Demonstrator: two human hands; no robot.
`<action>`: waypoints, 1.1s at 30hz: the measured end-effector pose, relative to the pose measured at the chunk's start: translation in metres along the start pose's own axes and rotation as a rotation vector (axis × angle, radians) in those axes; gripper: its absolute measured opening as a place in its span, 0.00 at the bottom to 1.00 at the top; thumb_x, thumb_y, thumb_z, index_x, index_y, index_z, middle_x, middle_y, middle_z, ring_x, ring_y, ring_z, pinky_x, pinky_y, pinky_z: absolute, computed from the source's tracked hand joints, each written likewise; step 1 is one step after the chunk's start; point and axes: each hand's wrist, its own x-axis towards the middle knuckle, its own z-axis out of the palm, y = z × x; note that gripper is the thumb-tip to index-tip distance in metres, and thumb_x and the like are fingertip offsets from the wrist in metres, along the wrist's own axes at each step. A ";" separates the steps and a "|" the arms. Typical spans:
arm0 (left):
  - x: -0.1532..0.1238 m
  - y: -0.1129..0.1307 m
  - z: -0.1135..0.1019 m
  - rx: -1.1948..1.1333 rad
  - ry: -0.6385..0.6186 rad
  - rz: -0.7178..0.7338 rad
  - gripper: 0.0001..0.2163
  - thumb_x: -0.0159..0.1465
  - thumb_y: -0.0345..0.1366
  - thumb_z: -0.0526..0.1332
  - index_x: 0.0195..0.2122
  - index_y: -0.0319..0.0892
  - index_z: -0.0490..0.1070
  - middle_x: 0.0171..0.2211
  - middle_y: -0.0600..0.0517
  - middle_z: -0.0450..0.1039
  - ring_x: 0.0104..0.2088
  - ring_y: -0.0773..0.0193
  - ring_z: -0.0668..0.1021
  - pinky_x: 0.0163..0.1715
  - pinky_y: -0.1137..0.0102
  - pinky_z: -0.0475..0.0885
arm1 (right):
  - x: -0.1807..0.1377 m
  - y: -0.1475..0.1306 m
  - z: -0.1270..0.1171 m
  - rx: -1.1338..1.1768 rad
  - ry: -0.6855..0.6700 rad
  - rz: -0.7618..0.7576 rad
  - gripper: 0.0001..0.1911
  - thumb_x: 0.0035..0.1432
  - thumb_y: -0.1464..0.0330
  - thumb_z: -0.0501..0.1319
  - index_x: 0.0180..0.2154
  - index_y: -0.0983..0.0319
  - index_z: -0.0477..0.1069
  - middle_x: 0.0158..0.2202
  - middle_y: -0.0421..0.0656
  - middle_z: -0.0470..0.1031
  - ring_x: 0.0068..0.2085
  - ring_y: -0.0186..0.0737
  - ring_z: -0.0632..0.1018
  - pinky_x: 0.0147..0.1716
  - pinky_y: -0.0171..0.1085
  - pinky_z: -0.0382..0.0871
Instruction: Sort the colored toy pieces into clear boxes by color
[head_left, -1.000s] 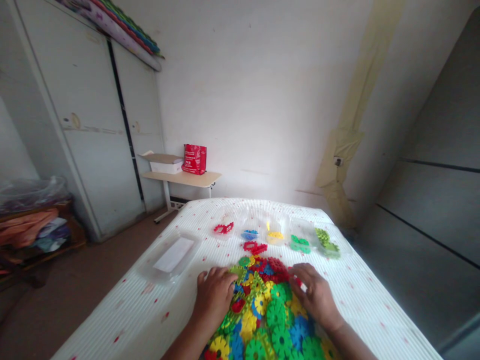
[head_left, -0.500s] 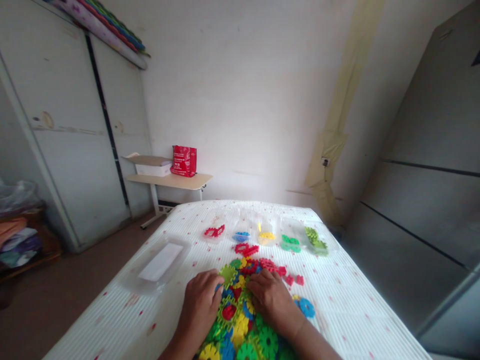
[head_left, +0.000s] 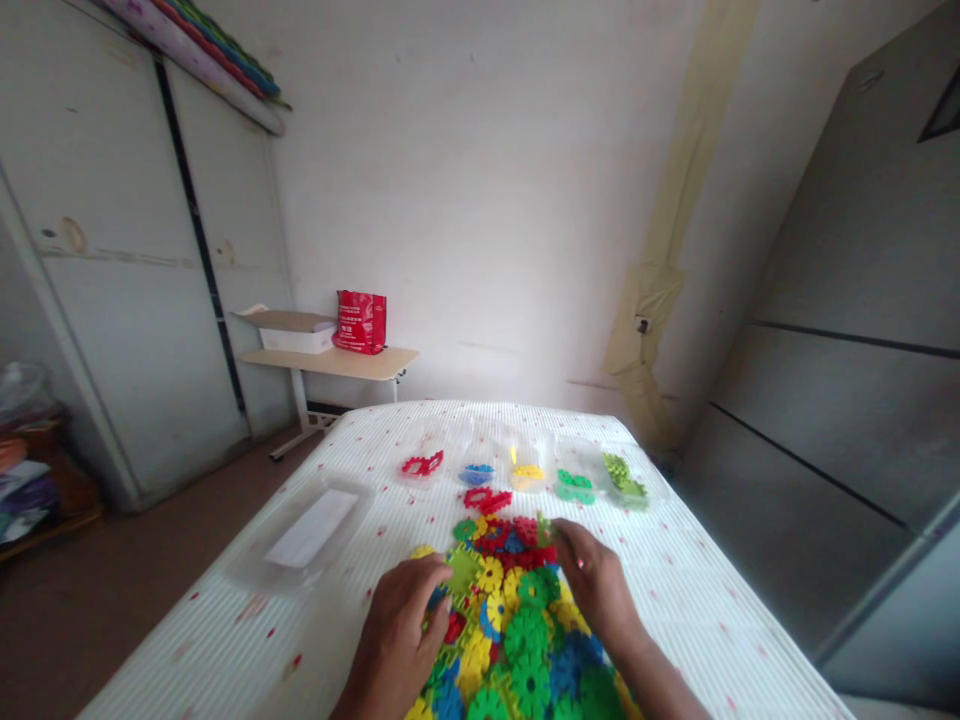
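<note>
A heap of coloured plastic gear-shaped pieces [head_left: 517, 620] lies on the white mattress [head_left: 675, 590] in front of me. My left hand [head_left: 401, 625] rests on the heap's left side, fingers curled around a light green piece [head_left: 463, 568]. My right hand [head_left: 592, 580] is on the heap's right side and pinches a small green piece [head_left: 543, 530] between thumb and fingers. Beyond the heap stands a row of clear containers: red pieces [head_left: 421, 465], blue [head_left: 477, 473], yellow [head_left: 527, 472], green [head_left: 574, 486] and light green [head_left: 624, 481]. A few loose red pieces [head_left: 486, 497] lie before them.
A clear flat tray with a white sheet [head_left: 307, 525] lies at the left of the mattress. Behind stand a small side table [head_left: 334, 362] with a red bag [head_left: 360, 322] and a box, a tall wardrobe [head_left: 112, 300] at left, grey panels at right.
The view has shifted a little. My right hand moved from pressing on the heap to its right edge and lifted a small green piece. My left hand now grips a light green piece.
</note>
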 end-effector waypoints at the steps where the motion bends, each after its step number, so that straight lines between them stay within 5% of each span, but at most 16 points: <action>1: 0.000 0.000 0.000 0.002 0.000 0.012 0.10 0.56 0.30 0.56 0.39 0.45 0.68 0.39 0.50 0.74 0.40 0.60 0.76 0.39 0.66 0.72 | 0.002 0.007 -0.007 -0.010 0.047 0.042 0.14 0.60 0.65 0.48 0.41 0.62 0.68 0.35 0.45 0.77 0.34 0.37 0.77 0.33 0.32 0.69; 7: -0.002 -0.002 0.001 0.036 0.035 0.043 0.11 0.56 0.31 0.56 0.41 0.46 0.67 0.39 0.49 0.74 0.41 0.60 0.76 0.39 0.65 0.72 | 0.036 0.059 -0.070 -0.404 0.235 0.338 0.15 0.56 0.63 0.51 0.38 0.62 0.72 0.33 0.47 0.78 0.30 0.39 0.76 0.28 0.32 0.63; 11: -0.004 -0.005 0.003 0.054 0.032 0.041 0.12 0.56 0.32 0.57 0.42 0.46 0.67 0.39 0.50 0.75 0.40 0.60 0.76 0.38 0.66 0.73 | 0.071 0.099 -0.099 -0.656 0.120 0.401 0.13 0.56 0.67 0.50 0.33 0.63 0.72 0.31 0.47 0.77 0.27 0.36 0.74 0.23 0.32 0.54; 20: -0.006 -0.010 0.005 0.089 0.048 0.048 0.13 0.55 0.34 0.57 0.43 0.46 0.67 0.39 0.50 0.75 0.39 0.60 0.77 0.38 0.67 0.74 | 0.112 0.147 -0.085 -0.704 -0.013 0.458 0.12 0.54 0.64 0.53 0.27 0.65 0.71 0.25 0.46 0.74 0.22 0.31 0.69 0.20 0.30 0.51; 24: -0.004 -0.006 0.002 0.068 0.035 0.038 0.14 0.55 0.34 0.57 0.43 0.46 0.67 0.38 0.50 0.75 0.39 0.61 0.77 0.38 0.69 0.74 | 0.104 0.133 -0.078 -0.705 0.029 0.427 0.16 0.56 0.64 0.50 0.26 0.65 0.70 0.25 0.46 0.73 0.22 0.31 0.68 0.21 0.30 0.51; 28: -0.002 -0.001 0.001 0.039 0.036 0.019 0.14 0.55 0.34 0.57 0.43 0.46 0.67 0.38 0.50 0.75 0.38 0.61 0.77 0.38 0.69 0.74 | 0.079 0.086 -0.064 -0.523 0.069 0.241 0.16 0.57 0.65 0.48 0.25 0.64 0.70 0.25 0.45 0.73 0.24 0.31 0.69 0.23 0.30 0.54; 33: 0.001 0.006 -0.003 -0.010 0.037 -0.005 0.13 0.53 0.31 0.58 0.41 0.46 0.66 0.38 0.50 0.75 0.39 0.61 0.77 0.38 0.69 0.74 | 0.036 0.001 -0.032 0.100 -0.228 0.039 0.12 0.57 0.67 0.50 0.29 0.61 0.69 0.25 0.39 0.72 0.27 0.32 0.71 0.26 0.29 0.61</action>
